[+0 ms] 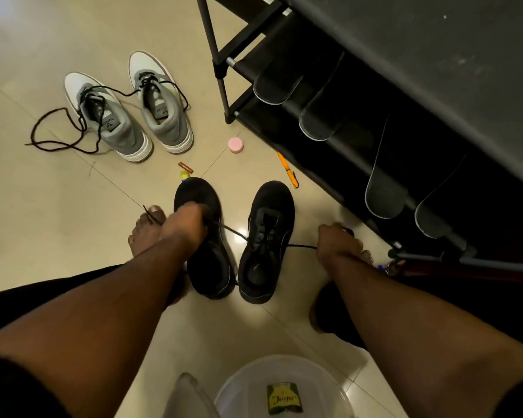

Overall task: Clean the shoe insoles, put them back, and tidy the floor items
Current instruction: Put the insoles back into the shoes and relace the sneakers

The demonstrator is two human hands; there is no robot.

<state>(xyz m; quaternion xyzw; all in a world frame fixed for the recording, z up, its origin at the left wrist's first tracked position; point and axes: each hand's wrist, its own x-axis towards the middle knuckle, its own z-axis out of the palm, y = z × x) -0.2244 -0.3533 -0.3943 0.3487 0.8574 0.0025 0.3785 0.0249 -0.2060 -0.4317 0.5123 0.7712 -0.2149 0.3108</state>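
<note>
Two black shoes stand side by side on the tiled floor: the left black shoe (206, 236) and the right black shoe (267, 236). My left hand (184, 224) grips the laces over the left shoe's tongue. My right hand (337, 241) pinches a black lace (299, 245) pulled taut to the right from the shoes. Several dark insoles (384, 194) lean against the black shoe rack (221, 67). A pair of grey and white sneakers (127, 116) with loose dark laces stands further away at the left.
A pink round lid (235, 145), an orange pen (287, 169) and a small red and yellow item (185, 170) lie on the floor beyond the black shoes. A clear plastic basin (248, 384) with a green packet sits near my knees. My bare foot (145, 233) rests left of the shoes.
</note>
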